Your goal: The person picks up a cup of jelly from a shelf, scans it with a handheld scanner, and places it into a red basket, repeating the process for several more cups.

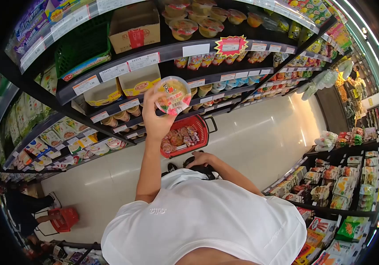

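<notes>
1. At the far left, low in the view, we note another person [21,207] beside a small red basket [63,218] standing on the floor [251,137].
2. Above them, the long shelves [110,73] run across the upper view, carrying bagged goods, cartons and rows of cups behind price tags.
3. The left hand [154,117] is raised in front of the shelves and grasps a sealed cup [172,95], fingers wrapped round its side, the printed lid tilted toward us. The cup is held in the air, clear of every shelf and above the basket below.
4. Just right of the left forearm, a red shopping basket [200,126] sits on the floor at the shelf foot, holding packaged goods.
5. The right hand [200,159] rests low on a dark object near the basket; we cannot tell whether it grips.
6. At the right, a lower shelf [286,179] holds packets.
</notes>
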Available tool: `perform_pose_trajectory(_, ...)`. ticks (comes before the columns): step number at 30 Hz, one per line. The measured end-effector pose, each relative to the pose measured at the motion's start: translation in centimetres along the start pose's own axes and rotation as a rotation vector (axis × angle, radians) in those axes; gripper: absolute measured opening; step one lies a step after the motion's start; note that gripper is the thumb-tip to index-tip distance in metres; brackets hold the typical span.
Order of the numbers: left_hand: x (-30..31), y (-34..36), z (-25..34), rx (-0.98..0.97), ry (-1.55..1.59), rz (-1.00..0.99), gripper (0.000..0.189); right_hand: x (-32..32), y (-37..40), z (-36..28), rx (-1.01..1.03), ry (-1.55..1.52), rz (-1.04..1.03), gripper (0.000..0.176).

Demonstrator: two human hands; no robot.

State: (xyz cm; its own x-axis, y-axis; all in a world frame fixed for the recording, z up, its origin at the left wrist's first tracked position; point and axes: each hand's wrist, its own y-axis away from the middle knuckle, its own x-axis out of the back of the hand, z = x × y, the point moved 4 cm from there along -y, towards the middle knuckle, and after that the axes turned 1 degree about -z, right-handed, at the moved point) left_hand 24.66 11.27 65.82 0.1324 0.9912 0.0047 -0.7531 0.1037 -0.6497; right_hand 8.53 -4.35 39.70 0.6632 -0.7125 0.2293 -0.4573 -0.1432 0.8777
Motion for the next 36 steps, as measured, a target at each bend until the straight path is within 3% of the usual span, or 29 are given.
perform_pose_trajectory(3, -0.2, -0.5, 0.2, -0.024, 0.176, 0.064, 0.067, -1.8, -2.9, 0.9, 0.098, -0.001, 0.000, 0.125)
perform_pose_trajectory(4, -0.2, -0.7, 0.2, -0.015, 0.203, 0.090, 0.073, -2.1, -3.0, 1.1, 0.122, -0.023, 0.126, 0.107)
perform_pose_trajectory(5, -0.1, -1.0, 0.0, -0.006, 0.228, 0.119, 0.080, -1.7, -2.0, 0.6, 0.118, -0.011, 0.123, 0.107)
perform_pose_trajectory(6, 0.1, -1.5, 0.0, -0.024, 0.211, 0.122, 0.092, -0.8, 0.2, -0.7, 0.159, -0.292, 0.073, 0.095)
perform_pose_trajectory(7, 0.2, -1.7, 0.0, -0.017, 0.208, 0.135, 0.092, -0.1, 2.1, -1.7, 0.194, -0.574, 0.020, 0.084)
perform_pose_trajectory(9, 0.5, -2.0, 0.5, -0.112, 0.196, 0.186, 0.096, 2.0, 4.5, -2.1, 0.308, -0.887, 0.229, 0.066)
perform_pose_trajectory(13, 0.8, -1.5, -0.4, -0.115, 0.152, 0.165, 0.099, 6.2, 11.0, -3.0, 0.721, -1.325, 0.426, 0.057)
perform_pose_trajectory(15, 0.8, -0.8, -1.4, -0.098, 0.141, 0.152, 0.098, 7.0, 14.9, -4.5, 0.739, -1.332, 0.407, 0.049)
perform_pose_trajectory(18, 0.6, -0.1, -3.1, -0.036, 0.057, 0.137, 0.096, 6.3, 17.7, -7.0, 0.722, -1.172, 0.450, 0.055)
perform_pose_trajectory(20, 0.2, 0.2, -3.7, -0.016, 0.072, 0.124, 0.096, 5.4, 19.7, -10.1, 0.801, -1.002, 0.634, 0.067)
perform_pose_trajectory(23, 0.1, 0.3, -3.3, -0.032, 0.070, 0.129, 0.092, 4.7, 20.7, -11.7, 0.828, -0.970, 0.642, 0.078)
perform_pose_trajectory(25, -0.2, 0.6, -2.9, -0.128, -0.082, 0.023, 0.086, 4.5, 21.0, -12.1, 0.849, -0.900, 0.686, 0.078)
perform_pose_trajectory(29, -0.9, 1.0, -2.0, -0.215, -0.059, -0.032, 0.076, 4.7, 22.2, -12.8, 0.873, -0.802, 0.829, 0.080)
perform_pose_trajectory(36, -2.6, 1.8, -1.6, -0.213, -0.053, -0.139, 0.073, 4.9, 22.5, -11.4, 0.856, -0.796, 0.931, 0.072)
